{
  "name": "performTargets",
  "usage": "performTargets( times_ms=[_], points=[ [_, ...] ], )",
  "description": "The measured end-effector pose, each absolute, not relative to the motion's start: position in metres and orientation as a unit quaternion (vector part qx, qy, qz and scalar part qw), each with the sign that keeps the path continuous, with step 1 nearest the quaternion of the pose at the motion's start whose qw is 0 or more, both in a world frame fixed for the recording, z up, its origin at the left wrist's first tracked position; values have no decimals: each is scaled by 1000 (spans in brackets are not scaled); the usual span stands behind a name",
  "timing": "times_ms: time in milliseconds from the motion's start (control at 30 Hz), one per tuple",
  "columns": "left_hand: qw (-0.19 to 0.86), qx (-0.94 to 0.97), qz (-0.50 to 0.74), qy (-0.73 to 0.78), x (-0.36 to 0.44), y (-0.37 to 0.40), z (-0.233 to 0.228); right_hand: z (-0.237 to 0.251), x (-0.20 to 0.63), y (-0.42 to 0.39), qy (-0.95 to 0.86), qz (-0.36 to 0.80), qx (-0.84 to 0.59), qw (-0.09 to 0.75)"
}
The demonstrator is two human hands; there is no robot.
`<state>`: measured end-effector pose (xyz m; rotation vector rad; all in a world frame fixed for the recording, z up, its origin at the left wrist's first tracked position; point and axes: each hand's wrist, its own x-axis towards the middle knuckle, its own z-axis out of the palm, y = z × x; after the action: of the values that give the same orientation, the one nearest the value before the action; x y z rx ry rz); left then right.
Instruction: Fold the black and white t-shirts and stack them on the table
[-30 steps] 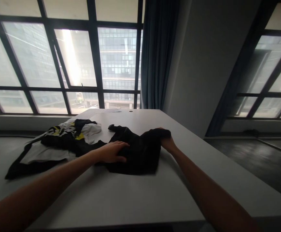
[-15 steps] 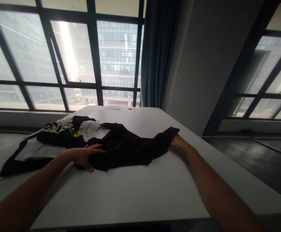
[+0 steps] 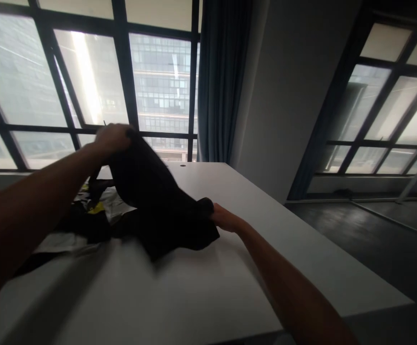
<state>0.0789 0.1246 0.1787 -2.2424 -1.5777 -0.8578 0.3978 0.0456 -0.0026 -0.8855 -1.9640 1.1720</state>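
Raised above the table, my left hand [image 3: 113, 137] is closed on one end of a black garment [image 3: 151, 187]. The cloth slants down from it toward the right, and its lower edge is blurred. My right hand [image 3: 225, 218] grips the garment's other end near the tabletop, its fingertips hidden in the dark fabric. What kind of garment this is, I cannot tell. Behind and left of it lies a crumpled black, white and yellow garment [image 3: 96, 208], partly covered by my left arm and the black cloth.
The white table [image 3: 208, 287] carries the clothes, and its right edge runs away toward the window [image 3: 161, 86]. A small dark round spot [image 3: 183, 166] marks its far end. A blue curtain [image 3: 219, 86] hangs beyond, beside a grey wall [image 3: 283, 96].
My left hand has gone from lying spread on the black garment to holding it up, higher and farther left. My right hand has shifted left with its end. The view has turned slightly right.
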Motion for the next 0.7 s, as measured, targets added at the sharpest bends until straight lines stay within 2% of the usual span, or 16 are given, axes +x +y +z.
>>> performTargets(
  times_ms=[67, 100, 167, 233, 300, 400, 500, 600, 700],
  points=[
    [179, -770, -325, -519, 138, 149, 190, 0, 415, 42, -692, 498, -369, 369],
    [202, -776, -332, -496, 170, 159, 186, 1, 429, 40, -674, 513, -397, 354],
    [262, -803, -315, -434, 234, 172, 160, -2, 465, 38, -658, 517, -485, 255],
    [263, -850, -253, -380, 282, 178, 121, -6, 502, 38, -629, 481, -600, 113],
    [240, -887, -185, -348, 305, 179, 83, -8, 527, 40, -592, 417, -688, 43],
    [143, -902, -116, -390, 286, 179, 44, -5, 530, 45, -632, 257, -727, 74],
    [84, -879, -61, -465, 222, 182, 24, 2, 501, 46, -727, 126, -658, 151],
    [48, -858, -28, -511, 149, 179, 3, -1, 468, 44, -793, 127, -561, 203],
    [-19, -865, -19, -501, 91, 172, -24, -15, 453, 47, -821, 178, -524, 140]
  ],
)
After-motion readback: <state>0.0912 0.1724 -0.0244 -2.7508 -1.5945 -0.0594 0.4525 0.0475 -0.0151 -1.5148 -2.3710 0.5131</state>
